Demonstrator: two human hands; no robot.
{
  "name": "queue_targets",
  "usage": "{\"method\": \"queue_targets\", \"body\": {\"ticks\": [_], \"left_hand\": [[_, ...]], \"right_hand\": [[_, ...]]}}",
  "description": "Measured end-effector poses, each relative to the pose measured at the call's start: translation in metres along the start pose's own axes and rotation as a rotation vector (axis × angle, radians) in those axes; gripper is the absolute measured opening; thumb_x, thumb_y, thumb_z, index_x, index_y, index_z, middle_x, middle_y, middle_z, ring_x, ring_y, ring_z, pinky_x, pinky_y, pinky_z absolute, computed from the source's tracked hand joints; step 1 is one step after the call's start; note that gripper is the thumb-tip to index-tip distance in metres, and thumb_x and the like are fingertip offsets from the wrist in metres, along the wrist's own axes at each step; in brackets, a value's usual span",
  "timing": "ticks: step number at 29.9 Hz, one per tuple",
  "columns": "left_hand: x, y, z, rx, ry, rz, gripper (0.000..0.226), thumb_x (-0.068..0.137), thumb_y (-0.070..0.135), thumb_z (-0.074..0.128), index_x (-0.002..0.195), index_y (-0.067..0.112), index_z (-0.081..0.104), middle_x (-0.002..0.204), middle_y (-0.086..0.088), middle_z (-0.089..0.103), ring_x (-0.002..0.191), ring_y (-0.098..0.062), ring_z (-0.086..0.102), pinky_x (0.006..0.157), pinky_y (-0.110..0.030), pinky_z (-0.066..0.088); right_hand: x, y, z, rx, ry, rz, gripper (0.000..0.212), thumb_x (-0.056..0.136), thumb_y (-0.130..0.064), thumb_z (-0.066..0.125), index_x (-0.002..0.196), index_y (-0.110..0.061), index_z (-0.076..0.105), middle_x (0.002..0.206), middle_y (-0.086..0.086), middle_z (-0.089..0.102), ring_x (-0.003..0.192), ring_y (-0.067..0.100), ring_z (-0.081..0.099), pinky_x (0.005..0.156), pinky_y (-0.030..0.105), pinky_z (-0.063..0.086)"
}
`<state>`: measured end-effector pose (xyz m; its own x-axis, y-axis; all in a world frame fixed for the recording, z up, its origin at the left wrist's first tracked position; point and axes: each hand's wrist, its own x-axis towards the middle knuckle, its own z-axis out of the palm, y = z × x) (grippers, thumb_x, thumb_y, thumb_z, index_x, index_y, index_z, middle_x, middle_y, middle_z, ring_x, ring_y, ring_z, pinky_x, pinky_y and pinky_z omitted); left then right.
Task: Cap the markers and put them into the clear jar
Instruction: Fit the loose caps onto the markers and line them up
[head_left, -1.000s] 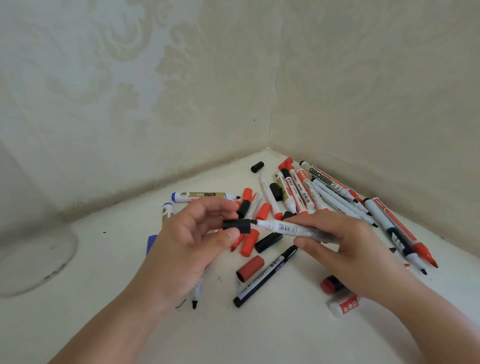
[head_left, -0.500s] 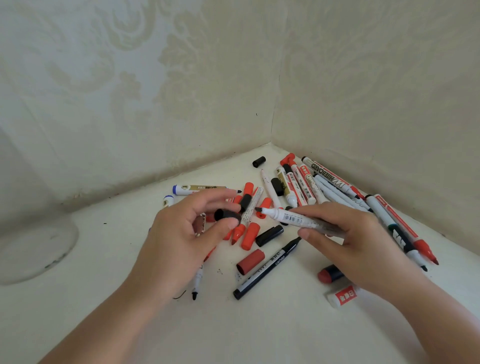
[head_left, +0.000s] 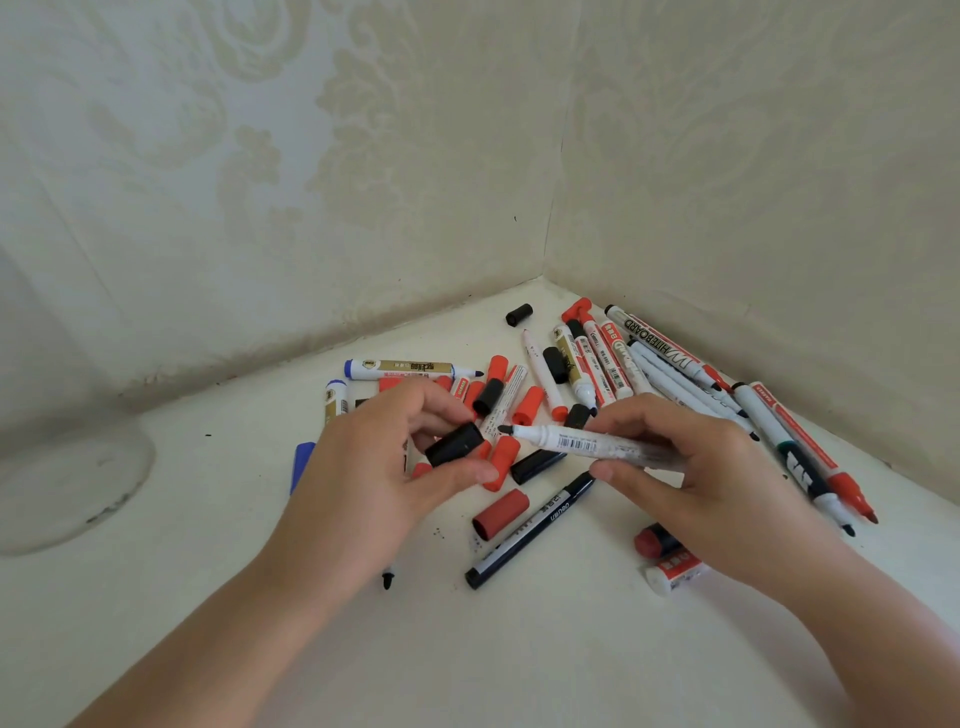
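At frame centre, the left hand (head_left: 395, 467) pinched a black cap (head_left: 454, 444); the right hand (head_left: 691, 467) gripped a white marker (head_left: 582, 443), lying roughly level, its tip pointing left, just apart from the cap.

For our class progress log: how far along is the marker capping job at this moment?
Done: nothing visibly; the clear jar at left looks empty. In hand: the left hand pinches a black cap, still off the bare tip of the white marker gripped by the right hand. Left: the uncapped markers and loose red caps scattered on the table.
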<state>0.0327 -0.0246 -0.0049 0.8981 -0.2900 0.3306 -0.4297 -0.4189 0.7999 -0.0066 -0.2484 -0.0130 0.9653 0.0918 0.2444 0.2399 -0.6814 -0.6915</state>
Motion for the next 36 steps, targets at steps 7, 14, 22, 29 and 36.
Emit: {"method": "queue_targets", "body": {"ticks": [7, 14, 22, 29, 36], "left_hand": [[-0.002, -0.003, 0.001, 0.030, -0.027, 0.057, 0.018, 0.057, 0.042, 0.071, 0.073, 0.038, 0.064, 0.089, 0.021, 0.063, 0.085, -0.001, 0.057, 0.071, -0.005, 0.040], [-0.003, -0.010, 0.008, 0.222, -0.172, 0.195, 0.031, 0.068, 0.061, 0.060, 0.089, 0.039, 0.064, 0.075, 0.020, 0.063, 0.077, 0.007, 0.054, 0.068, -0.006, 0.039], [-0.003, -0.013, 0.007, 0.675, -0.193, 0.398, 0.058, 0.092, 0.059, 0.009, 0.072, 0.026, 0.052, 0.052, 0.014, 0.048, 0.043, -0.002, 0.043, 0.033, -0.016, 0.031], [-0.006, -0.015, 0.010, 0.639, -0.209, 0.520, 0.055, 0.095, 0.052, 0.010, 0.078, 0.019, 0.050, 0.055, 0.008, 0.050, 0.045, -0.009, 0.046, 0.033, -0.029, 0.043], [-0.005, -0.013, 0.003, 0.674, -0.269, 0.507, 0.057, 0.094, 0.054, 0.009, 0.075, 0.022, 0.053, 0.058, 0.012, 0.048, 0.052, -0.002, 0.041, 0.040, -0.016, 0.035]], "right_hand": [[0.000, -0.005, -0.001, -0.063, 0.008, -0.020, 0.020, 0.079, -0.025, 0.068, 0.089, -0.041, 0.062, 0.090, -0.019, 0.064, 0.084, 0.004, 0.061, 0.072, 0.017, 0.047], [-0.002, -0.011, 0.002, -0.079, -0.041, -0.106, 0.024, 0.079, -0.020, 0.071, 0.084, -0.043, 0.064, 0.093, -0.026, 0.061, 0.067, -0.011, 0.060, 0.058, 0.006, 0.044], [-0.004, -0.009, 0.003, -0.101, -0.084, -0.206, 0.029, 0.082, -0.045, 0.051, 0.102, -0.035, 0.069, 0.075, -0.015, 0.063, 0.056, -0.004, 0.055, 0.049, 0.012, 0.042], [-0.007, -0.009, 0.000, -0.050, -0.170, -0.236, 0.021, 0.083, -0.031, 0.062, 0.102, -0.036, 0.070, 0.065, -0.022, 0.056, 0.057, -0.002, 0.054, 0.053, 0.007, 0.034], [-0.009, -0.017, 0.004, -0.010, -0.183, -0.151, 0.018, 0.083, -0.034, 0.061, 0.099, -0.038, 0.068, 0.073, -0.017, 0.064, 0.061, 0.005, 0.056, 0.053, 0.012, 0.037]]}}
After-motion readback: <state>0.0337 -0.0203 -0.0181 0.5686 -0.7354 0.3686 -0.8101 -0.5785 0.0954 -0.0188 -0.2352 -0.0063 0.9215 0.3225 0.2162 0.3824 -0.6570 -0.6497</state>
